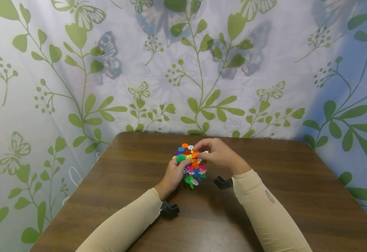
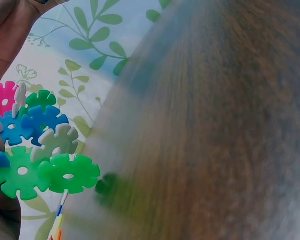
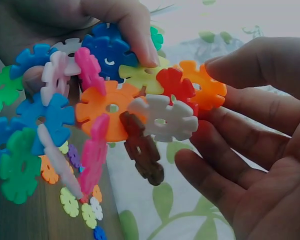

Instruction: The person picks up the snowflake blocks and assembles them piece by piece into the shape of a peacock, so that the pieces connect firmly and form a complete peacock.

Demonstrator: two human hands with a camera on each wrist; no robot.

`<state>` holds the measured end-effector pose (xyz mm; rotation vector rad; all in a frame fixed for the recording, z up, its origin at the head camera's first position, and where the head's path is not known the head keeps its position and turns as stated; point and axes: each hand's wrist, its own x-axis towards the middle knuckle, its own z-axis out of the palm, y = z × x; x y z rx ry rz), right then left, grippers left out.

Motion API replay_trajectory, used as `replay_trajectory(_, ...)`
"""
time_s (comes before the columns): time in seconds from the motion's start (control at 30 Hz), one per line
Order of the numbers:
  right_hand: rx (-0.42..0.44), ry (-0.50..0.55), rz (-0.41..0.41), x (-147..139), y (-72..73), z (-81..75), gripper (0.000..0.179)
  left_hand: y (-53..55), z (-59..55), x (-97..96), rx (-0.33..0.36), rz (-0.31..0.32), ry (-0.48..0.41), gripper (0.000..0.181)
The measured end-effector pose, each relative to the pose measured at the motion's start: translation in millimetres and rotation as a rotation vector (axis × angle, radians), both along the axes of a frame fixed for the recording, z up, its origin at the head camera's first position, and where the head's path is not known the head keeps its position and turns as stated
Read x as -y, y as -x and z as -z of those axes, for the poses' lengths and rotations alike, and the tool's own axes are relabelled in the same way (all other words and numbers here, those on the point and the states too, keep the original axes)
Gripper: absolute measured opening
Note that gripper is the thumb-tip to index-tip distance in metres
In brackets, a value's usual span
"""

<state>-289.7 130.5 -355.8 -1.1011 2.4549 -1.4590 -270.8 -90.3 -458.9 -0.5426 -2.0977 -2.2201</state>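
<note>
A cluster of interlocking snowflake discs [image 1: 197, 171], in many colours, is held up over the table. My left hand [image 1: 173, 174] grips it from the left, with the thumb on a yellow disc [image 3: 135, 76] in the right wrist view. My right hand [image 1: 219, 154] pinches an orange disc [image 3: 210, 87] at the cluster's right end between thumb and fingers. That orange disc sits against a red disc [image 3: 174, 85], beside a white disc [image 3: 172, 120] and a brown disc [image 3: 140, 147]. Green discs [image 2: 77, 175] stick out at the cluster's lower end in the left wrist view.
Loose discs [image 3: 69, 201] of several colours lie on the brown wooden table [image 1: 133, 157] behind the cluster. Black wrist mounts [image 1: 170, 209] stick out below both forearms. A leaf-and-butterfly patterned curtain [image 1: 158, 87] hangs behind the table. A white cable [image 1: 73, 176] shows by the left edge.
</note>
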Motion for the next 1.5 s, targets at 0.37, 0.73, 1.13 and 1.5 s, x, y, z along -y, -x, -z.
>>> replay_trajectory(0.37, 0.162, 0.049, 0.013, 0.7, 1.7, -0.8, 0.019, 1.4, -1.3, 1.5, -0.128, 0.012, 0.075, 0.025)
replay_trajectory(0.73, 0.188, -0.005, 0.052, 1.8, 0.8, -3.7, 0.028, 1.3, -9.0, 2.2, -0.116, 0.02, 0.162, 0.024)
replay_trajectory(1.13, 0.165, 0.083, 0.258, -3.8, 10.9, 12.8, 0.043, 9.8, -3.3, -0.8, 0.138, 0.01, -0.113, 0.045)
replay_trajectory(1.5, 0.117, -0.211, 0.354, -27.7, 42.7, 80.6, 0.042, 13.9, -2.3, 3.4, 0.244, 0.089, -0.308, 0.034)
